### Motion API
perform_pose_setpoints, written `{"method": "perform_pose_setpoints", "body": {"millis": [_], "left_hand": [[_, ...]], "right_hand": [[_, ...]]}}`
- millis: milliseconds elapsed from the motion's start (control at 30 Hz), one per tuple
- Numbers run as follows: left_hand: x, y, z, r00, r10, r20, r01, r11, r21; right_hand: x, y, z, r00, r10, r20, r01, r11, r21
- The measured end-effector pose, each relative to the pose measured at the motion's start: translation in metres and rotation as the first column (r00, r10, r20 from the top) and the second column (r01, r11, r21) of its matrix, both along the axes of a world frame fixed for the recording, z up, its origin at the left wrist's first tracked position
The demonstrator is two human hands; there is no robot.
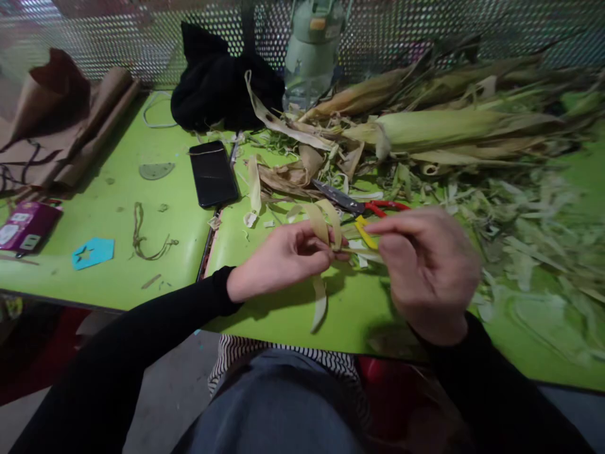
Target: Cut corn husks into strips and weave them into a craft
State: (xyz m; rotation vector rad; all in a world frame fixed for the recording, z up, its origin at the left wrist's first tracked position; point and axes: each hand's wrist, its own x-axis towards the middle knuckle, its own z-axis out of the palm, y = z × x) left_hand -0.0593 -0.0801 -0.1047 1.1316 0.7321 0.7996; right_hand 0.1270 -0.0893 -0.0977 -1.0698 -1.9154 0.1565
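Note:
My left hand point(288, 255) is closed in a pinch on pale corn husk strips point(317, 222), which loop up over its fingers. One strip end hangs below the hand. A thin length of husk runs from there to my right hand point(430, 268), whose thumb and forefinger are pressed together at its end; the exact grip is partly hidden. Just beyond the hands lie scissors point(347, 200) with dark blades and red on the handle. A yellow piece point(365, 232) shows beside my right fingers; I cannot tell whether it belongs to the scissors.
Corn husks point(435, 129) are heaped at the back right, with shredded scraps point(520, 221) below. A phone point(213, 173), black cloth point(222, 88) and bottle point(312, 57) sit farther back. Left are brown paper point(89, 126), a purple box point(29, 226), a blue paper piece point(93, 253) and twine point(137, 236).

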Motion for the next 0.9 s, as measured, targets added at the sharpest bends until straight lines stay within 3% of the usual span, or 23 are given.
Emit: {"method": "perform_pose_setpoints", "body": {"millis": [33, 100, 200, 267, 333, 433, 533, 700, 900], "left_hand": [[0.001, -0.001, 0.000, 0.998, -0.051, -0.048, 0.050, 0.999, -0.022], [0.003, -0.004, 0.000, 0.979, -0.131, -0.159, 0.123, 0.990, -0.065], [0.006, -0.008, 0.002, 0.943, -0.200, -0.267, 0.185, 0.979, -0.081], [0.006, -0.010, 0.003, 0.934, -0.224, -0.277, 0.208, 0.974, -0.088], [0.006, -0.009, 0.004, 0.941, -0.222, -0.255, 0.199, 0.974, -0.112], [0.007, -0.008, 0.002, 0.969, -0.166, -0.183, 0.138, 0.978, -0.155], [0.009, -0.009, -0.003, 0.985, -0.122, -0.121, 0.104, 0.984, -0.147], [0.012, -0.018, -0.009, 0.989, -0.068, -0.128, 0.063, 0.997, -0.039], [0.012, -0.022, -0.009, 0.976, -0.117, -0.182, 0.110, 0.993, -0.052]], "right_hand": [[0.002, 0.004, 0.002, 0.999, -0.010, 0.039, 0.012, 0.998, -0.063], [0.004, 0.012, 0.003, 0.991, 0.092, 0.102, -0.064, 0.966, -0.249], [0.003, 0.018, 0.004, 0.970, 0.238, 0.047, -0.182, 0.843, -0.505], [0.001, 0.018, 0.004, 0.965, 0.257, -0.054, -0.239, 0.775, -0.585], [0.000, 0.016, 0.004, 0.969, 0.195, -0.154, -0.248, 0.769, -0.589], [0.001, 0.016, 0.000, 0.959, 0.071, -0.273, -0.217, 0.806, -0.550], [0.001, 0.017, -0.006, 0.931, 0.061, -0.359, -0.252, 0.820, -0.514], [-0.002, 0.015, -0.011, 0.937, 0.047, -0.346, -0.225, 0.840, -0.495], [-0.005, 0.010, -0.008, 0.952, 0.026, -0.306, -0.191, 0.830, -0.524]]}}
